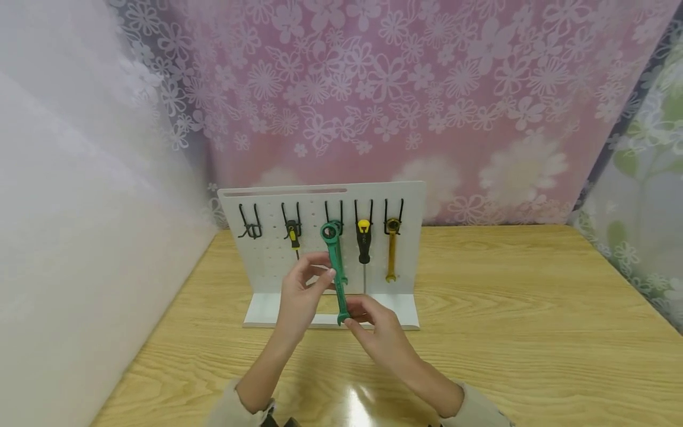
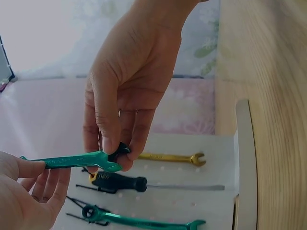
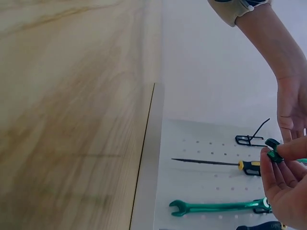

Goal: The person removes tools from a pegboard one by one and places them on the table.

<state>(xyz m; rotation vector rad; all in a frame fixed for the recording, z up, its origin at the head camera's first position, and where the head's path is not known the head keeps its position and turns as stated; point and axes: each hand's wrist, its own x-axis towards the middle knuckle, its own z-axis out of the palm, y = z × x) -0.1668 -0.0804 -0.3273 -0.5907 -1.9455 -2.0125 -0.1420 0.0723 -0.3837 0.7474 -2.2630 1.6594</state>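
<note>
A green combination wrench [image 1: 335, 261] is held up in front of the pegboard, ring end at the top and open end tilted down to the right. My left hand [image 1: 305, 287] pinches its shaft at mid-length between thumb and fingers. Lower down, my right hand [image 1: 381, 329] pinches the open end [image 2: 108, 160] with thumb and fingertips, as the left wrist view shows closely. Behind it, a second green wrench [image 2: 144, 223] hangs on the middle hook. The right wrist view catches only the held wrench's open jaw tip [image 3: 274, 151] between my right fingers.
The white pegboard [image 1: 267, 267] stands on the wooden table [image 1: 507, 308]. Its hooks carry a small yellow-black screwdriver [image 1: 293, 235], a larger black-yellow screwdriver [image 1: 364, 242] and a golden wrench [image 1: 392, 255]. The far-left hook [image 1: 251, 228] bears no tool. A white wall stands at left.
</note>
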